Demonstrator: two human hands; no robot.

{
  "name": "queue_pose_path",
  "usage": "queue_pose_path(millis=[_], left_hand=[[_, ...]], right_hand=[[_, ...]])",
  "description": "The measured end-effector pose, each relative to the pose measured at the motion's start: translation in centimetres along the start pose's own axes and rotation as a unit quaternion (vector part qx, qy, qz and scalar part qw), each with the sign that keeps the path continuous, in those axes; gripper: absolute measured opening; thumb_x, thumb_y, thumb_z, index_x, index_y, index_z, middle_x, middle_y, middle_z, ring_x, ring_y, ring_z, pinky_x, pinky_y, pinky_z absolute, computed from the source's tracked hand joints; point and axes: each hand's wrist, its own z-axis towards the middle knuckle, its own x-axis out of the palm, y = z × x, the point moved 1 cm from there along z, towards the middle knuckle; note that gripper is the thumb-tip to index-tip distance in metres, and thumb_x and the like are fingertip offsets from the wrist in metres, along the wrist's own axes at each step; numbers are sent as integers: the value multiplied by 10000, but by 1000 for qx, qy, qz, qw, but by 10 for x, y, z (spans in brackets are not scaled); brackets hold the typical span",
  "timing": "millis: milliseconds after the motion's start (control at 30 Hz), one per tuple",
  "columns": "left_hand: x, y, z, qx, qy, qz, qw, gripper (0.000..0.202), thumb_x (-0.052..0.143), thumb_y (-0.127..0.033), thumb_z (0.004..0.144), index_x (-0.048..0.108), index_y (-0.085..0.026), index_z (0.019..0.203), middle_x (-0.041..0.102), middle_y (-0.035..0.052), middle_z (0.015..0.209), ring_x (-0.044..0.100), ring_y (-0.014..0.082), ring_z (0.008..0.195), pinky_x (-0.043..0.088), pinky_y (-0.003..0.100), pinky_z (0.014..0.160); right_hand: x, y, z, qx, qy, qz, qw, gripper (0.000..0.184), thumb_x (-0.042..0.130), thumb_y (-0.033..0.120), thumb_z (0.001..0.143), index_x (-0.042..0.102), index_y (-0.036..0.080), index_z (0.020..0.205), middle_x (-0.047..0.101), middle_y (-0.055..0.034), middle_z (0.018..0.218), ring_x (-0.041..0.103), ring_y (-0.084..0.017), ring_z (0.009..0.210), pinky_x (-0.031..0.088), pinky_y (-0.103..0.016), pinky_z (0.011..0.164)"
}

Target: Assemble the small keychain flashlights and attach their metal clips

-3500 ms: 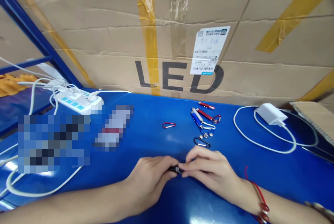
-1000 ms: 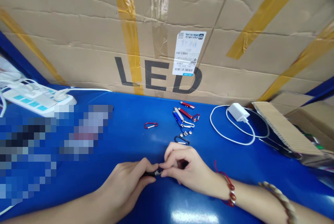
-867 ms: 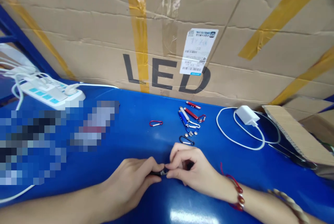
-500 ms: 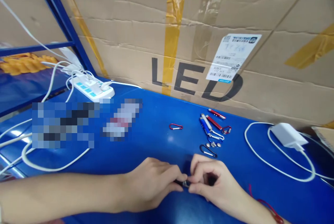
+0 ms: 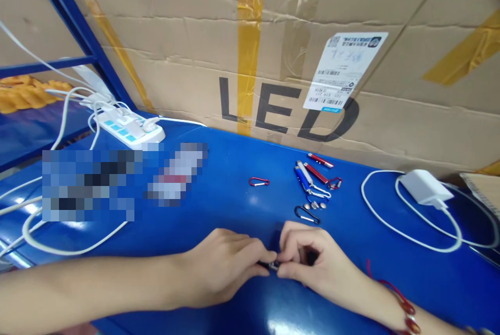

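Note:
My left hand (image 5: 230, 267) is closed round a small black flashlight (image 5: 274, 265), mostly hidden, with a bit of its silvery end showing between the fingers. Thumb and forefinger of my right hand (image 5: 318, 259) pinch that end. Beyond the hands lie a black carabiner (image 5: 307, 215) and several button cells (image 5: 314, 206). Farther back are a blue mini flashlight (image 5: 302, 181), a silver one (image 5: 304, 172), and two red ones, the nearer red one (image 5: 317, 173) and the farther red one (image 5: 320, 160). A red carabiner (image 5: 259, 182) lies apart to their left.
The blue table (image 5: 226, 168) backs onto a large cardboard box (image 5: 187, 64) marked LED. A white charger (image 5: 426, 187) with a looped cable lies at right. On the left are a power strip (image 5: 133, 132), white cables and blurred-out items (image 5: 177, 173).
The view has shifted slightly, so the scene sits a little higher and more to the left. Both hands keep the same grip on the black flashlight.

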Motion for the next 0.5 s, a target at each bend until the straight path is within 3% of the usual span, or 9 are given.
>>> queue_pose_path(millis=[500], left_hand=[[0,0,0,4,10,-2,1000,139,317,-217,934,440,-172,979,619,7,738,582,130,589,399,226,517]], right_hand=[[-1,0,-2,-7,8,-25,1000,267,678,302,705,534,149,541,503,13,630,442,-77,532,340,-215,481]])
